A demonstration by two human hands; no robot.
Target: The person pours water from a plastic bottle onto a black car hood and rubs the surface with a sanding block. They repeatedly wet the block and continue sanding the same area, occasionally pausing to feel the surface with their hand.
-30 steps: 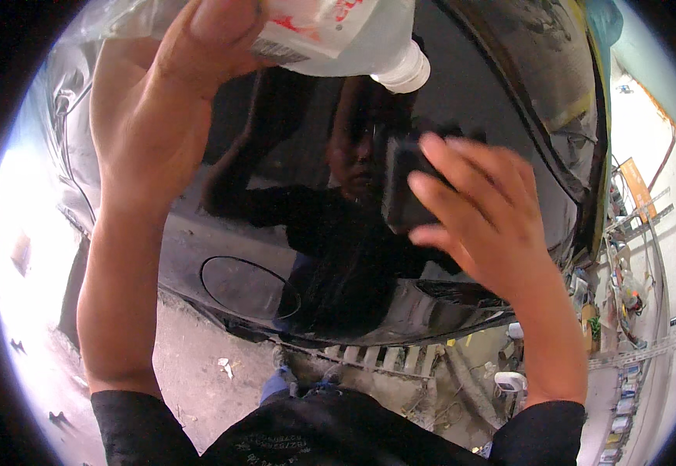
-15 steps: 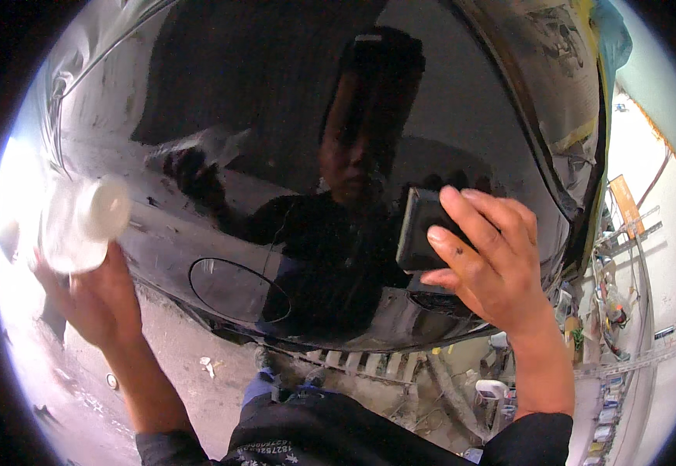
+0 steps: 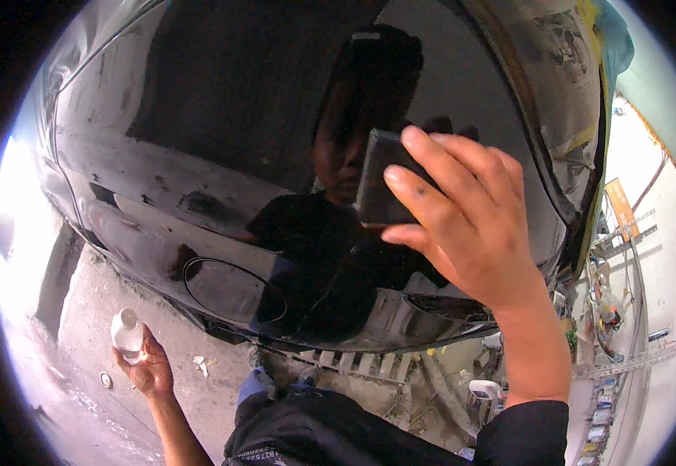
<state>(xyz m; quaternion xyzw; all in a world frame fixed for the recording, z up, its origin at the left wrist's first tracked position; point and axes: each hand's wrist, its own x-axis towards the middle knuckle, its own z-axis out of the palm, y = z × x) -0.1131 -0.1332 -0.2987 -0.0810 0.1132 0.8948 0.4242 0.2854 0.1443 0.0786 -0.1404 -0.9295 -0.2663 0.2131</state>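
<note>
A glossy black car body panel (image 3: 221, 70) fills the upper middle and mirrors me. My right hand (image 3: 470, 210) is closed on a black rectangular block (image 3: 388, 182), with fingertips and thumb gripping its right side. The block lies against the panel or very close to it; its underside is hidden. Low on the left, off the panel, my left hand (image 3: 150, 366) holds a small whitish translucent bottle (image 3: 127, 332), its fingers wrapped round the lower part. A thin oval outline (image 3: 233, 260) shows on the panel's lower part.
Masking paper (image 3: 555, 62) borders the panel at the upper right. Below its lower edge lie wooden slats (image 3: 365, 363) on the concrete floor (image 3: 214, 404). To the right are a white jug (image 3: 484, 390), metal rails (image 3: 633, 357) and a row of small containers (image 3: 602, 415).
My right hand has slid the block up and to the left over the panel. My left hand has dropped away from the panel with the bottle, down and slightly right.
</note>
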